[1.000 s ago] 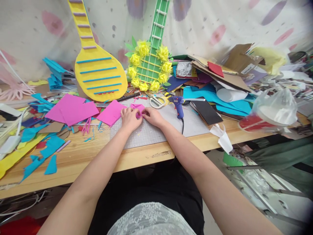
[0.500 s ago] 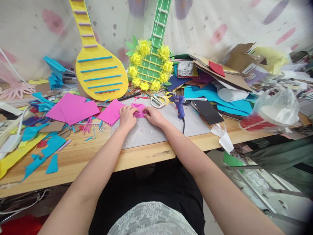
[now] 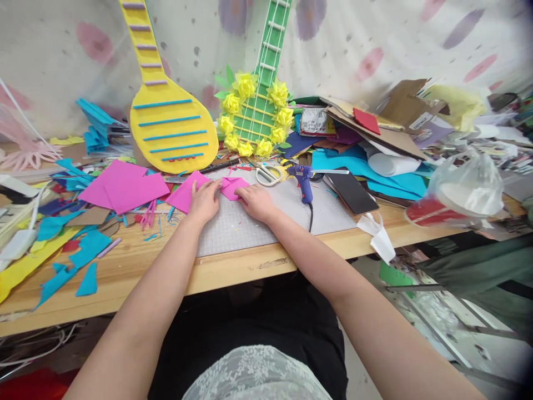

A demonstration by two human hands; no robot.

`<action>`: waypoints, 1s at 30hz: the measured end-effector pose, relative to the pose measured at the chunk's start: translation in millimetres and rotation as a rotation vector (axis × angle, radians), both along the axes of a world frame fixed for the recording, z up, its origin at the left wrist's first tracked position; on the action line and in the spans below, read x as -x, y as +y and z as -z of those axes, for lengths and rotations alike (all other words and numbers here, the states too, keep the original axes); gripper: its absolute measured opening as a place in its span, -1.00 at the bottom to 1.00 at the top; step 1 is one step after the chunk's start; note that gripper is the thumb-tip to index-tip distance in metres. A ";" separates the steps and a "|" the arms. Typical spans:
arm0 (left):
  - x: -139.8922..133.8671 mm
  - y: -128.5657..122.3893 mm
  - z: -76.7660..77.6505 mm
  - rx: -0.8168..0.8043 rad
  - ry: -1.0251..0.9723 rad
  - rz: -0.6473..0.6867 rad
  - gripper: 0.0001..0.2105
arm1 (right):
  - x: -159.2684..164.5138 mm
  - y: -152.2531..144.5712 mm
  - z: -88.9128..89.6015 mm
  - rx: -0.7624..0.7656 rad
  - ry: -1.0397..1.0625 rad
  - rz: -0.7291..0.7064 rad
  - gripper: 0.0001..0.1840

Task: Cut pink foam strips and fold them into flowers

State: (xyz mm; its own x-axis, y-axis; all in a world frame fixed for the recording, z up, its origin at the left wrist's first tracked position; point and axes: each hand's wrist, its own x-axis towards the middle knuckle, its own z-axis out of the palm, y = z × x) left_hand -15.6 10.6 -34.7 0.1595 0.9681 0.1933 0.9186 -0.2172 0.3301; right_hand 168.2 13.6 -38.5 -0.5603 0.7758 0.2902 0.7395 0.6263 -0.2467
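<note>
A small folded piece of pink paper [image 3: 231, 189] lies on the grey cutting mat [image 3: 233, 236] between my hands. My left hand [image 3: 204, 201] has its thumb and forefinger closed on the paper's left edge. It also overlaps a flat pink paper square [image 3: 186, 191], which it partly hides. At the lower right edge, the bent fingers of my right hand [image 3: 257, 202] press on the folded paper and cover that corner. More pink sheets [image 3: 125, 186] lie overlapping to the left.
Behind the mat are scissors [image 3: 268, 176], a purple glue gun [image 3: 305, 183] and a phone [image 3: 352, 190]. A yellow paper guitar [image 3: 172, 128] and a green one with yellow flowers [image 3: 258, 114] lean at the back. Blue scraps [image 3: 87, 247] litter the left; a bagged cup [image 3: 453, 197] stands right.
Both hands have shifted slightly left with the folded pink paper, and its visible outline and creases look different. My left hand now overlaps more of the flat pink square.
</note>
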 end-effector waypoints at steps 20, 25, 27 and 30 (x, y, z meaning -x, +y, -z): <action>-5.5 0.6 2.2 -0.173 0.035 -0.006 -0.66 | -26.0 9.0 -2.7 0.052 0.372 -0.061 -0.69; -13.8 -6.0 -2.2 -0.181 0.104 -0.015 -0.64 | -16.5 5.7 -2.7 0.035 0.270 -0.042 -0.62; -16.7 -9.7 -3.6 -0.181 0.108 -0.014 -0.63 | -15.0 7.1 0.1 0.046 0.286 0.011 -0.65; -18.1 -14.0 -3.9 -0.159 0.067 -0.019 -0.59 | -16.5 9.6 3.6 0.112 0.326 0.059 -0.68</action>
State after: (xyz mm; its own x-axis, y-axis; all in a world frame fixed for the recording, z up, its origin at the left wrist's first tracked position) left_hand 2.5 -3.4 -30.8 0.1592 0.9291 0.3338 0.9419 -0.2442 0.2305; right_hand 184.7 23.2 -42.2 -0.4051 0.8414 0.3578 0.6451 0.5404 -0.5403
